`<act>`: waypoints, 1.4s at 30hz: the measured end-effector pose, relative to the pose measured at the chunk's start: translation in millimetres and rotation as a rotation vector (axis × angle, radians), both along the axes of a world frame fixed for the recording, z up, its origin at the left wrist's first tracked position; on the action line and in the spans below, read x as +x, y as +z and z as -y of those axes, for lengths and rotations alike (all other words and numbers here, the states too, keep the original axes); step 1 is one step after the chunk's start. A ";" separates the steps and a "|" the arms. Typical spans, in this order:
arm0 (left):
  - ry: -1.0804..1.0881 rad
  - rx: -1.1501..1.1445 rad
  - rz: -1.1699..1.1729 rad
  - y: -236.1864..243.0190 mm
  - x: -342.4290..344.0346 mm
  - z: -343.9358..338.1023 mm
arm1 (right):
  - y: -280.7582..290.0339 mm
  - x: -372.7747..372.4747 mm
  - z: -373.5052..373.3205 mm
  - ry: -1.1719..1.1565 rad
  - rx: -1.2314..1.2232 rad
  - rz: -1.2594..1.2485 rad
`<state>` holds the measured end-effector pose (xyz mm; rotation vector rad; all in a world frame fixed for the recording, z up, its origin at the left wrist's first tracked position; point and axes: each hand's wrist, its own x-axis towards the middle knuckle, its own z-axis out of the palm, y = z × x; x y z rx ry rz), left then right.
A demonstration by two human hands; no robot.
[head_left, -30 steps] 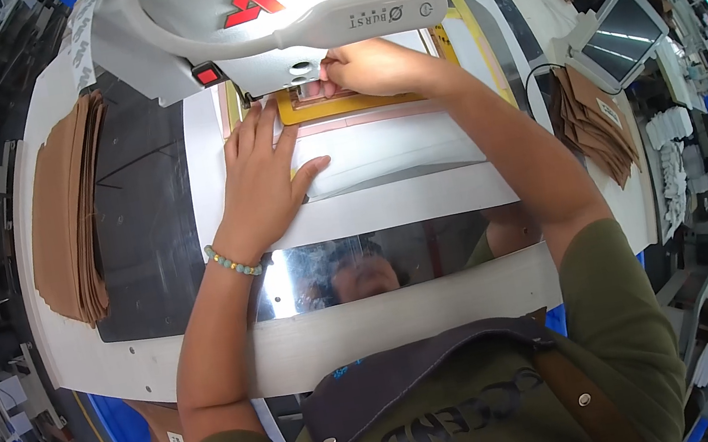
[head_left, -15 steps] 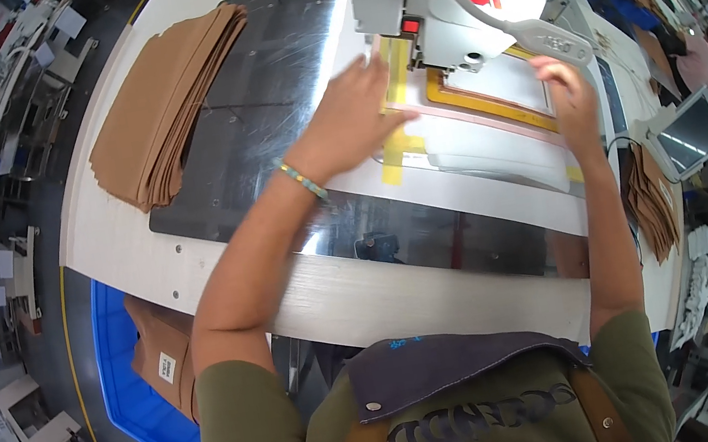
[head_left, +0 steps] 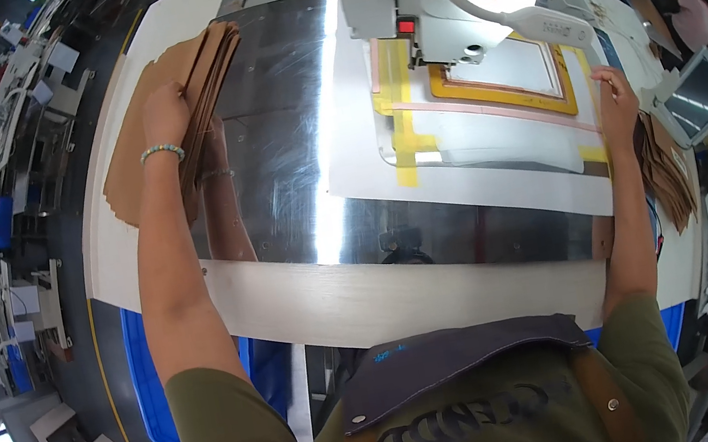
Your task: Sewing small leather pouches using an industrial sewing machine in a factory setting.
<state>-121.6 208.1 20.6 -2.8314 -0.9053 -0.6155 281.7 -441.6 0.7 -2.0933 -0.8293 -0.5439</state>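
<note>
My left hand rests on the stack of brown cut panels at the left of the table. Its fingers are closed on the edge of an upper panel, and their tips are partly hidden. My right hand is at the right side of a clear plastic template with yellow tape. Those fingers are curled in, with nothing visible in them. A yellow frame with a white middle sits on the template, partly under the head of a sewing machine.
A polished metal plate covers much of the pale table. More brown panels hang at the right, beside a screen. A blue bin stands below the left front edge.
My left hand has left the template and swung left onto the brown stack, where upper panels now stand slightly apart. My right hand has come off the frame to the template's right side.
</note>
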 end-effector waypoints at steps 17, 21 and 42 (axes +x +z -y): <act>-0.314 0.427 0.161 74.4 28.8 150.7 | 8.1 -21.1 -23.4 0.096 0.158 0.012; -0.551 0.268 0.077 30.3 30.4 222.7 | 8.9 -28.2 -40.6 0.196 0.139 0.051; -0.250 0.162 -0.115 10.9 -86.4 231.6 | 25.0 -158.2 -179.7 0.658 -0.634 0.758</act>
